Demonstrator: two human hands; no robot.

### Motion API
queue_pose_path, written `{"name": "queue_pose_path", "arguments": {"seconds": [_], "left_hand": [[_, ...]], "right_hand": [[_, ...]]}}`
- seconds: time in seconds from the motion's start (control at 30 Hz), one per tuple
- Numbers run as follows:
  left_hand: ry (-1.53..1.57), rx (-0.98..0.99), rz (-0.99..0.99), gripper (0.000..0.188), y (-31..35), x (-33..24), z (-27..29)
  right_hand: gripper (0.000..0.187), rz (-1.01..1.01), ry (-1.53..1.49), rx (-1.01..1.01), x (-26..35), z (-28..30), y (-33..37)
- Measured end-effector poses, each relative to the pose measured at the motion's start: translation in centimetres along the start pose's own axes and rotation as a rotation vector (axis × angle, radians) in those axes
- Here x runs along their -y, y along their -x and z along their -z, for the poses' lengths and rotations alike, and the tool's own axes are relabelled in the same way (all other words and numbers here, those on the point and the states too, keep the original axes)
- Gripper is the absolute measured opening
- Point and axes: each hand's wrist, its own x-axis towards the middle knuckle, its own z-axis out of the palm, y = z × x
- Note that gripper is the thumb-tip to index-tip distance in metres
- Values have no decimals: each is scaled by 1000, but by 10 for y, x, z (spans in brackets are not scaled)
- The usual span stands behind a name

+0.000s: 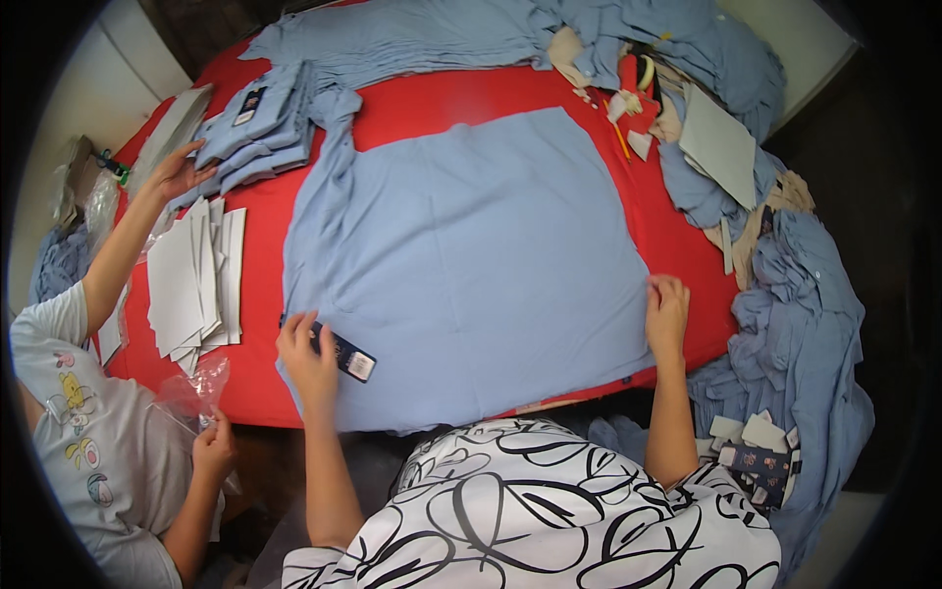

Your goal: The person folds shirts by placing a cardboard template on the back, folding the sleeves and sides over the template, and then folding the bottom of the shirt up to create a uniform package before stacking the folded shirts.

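A light blue shirt [461, 245] lies spread out flat before me, with one sleeve [339, 123] folded along its left side. At its near left edge my left hand [309, 363] has its fingers bent down onto the cloth. Next to those fingers a dark hang tag [353, 361] with a white label lies on the shirt, partly covered by them. My right hand [667, 312] pinches the shirt's right edge, fingers closed together.
A red cloth covers the table [260, 373]. At left, a co-worker's hand [182, 172] touches folded blue shirts [260, 128]; their other hand [213, 447] holds a clear plastic bag [201, 388]. White cards [186, 280] lie between us. More blue garments [805, 314] heap at right.
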Motion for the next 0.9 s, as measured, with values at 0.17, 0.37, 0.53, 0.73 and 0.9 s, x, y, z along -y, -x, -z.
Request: {"name": "queue_pose_path", "arguments": {"seconds": [0.17,0.37,0.53,0.73,0.9], "left_hand": [[44,-163,-82,33,-113,1,-38],[-57,-96,22,31,-229,28,-101],[-120,-221,37,30,-268,90,-94],[-115,-118,134,26,-274,109,-67],[-127,-19,-228,22,-222,49,-71]], "right_hand": [[22,281,-171,-8,62,-67,-137],[26,325,-88,-153,130,-159,-264],[28,-40,187,-79,105,-176,-303],[28,-62,71,-187,110,-166,-309],[23,164,67,-228,95,-130,-230]]}}
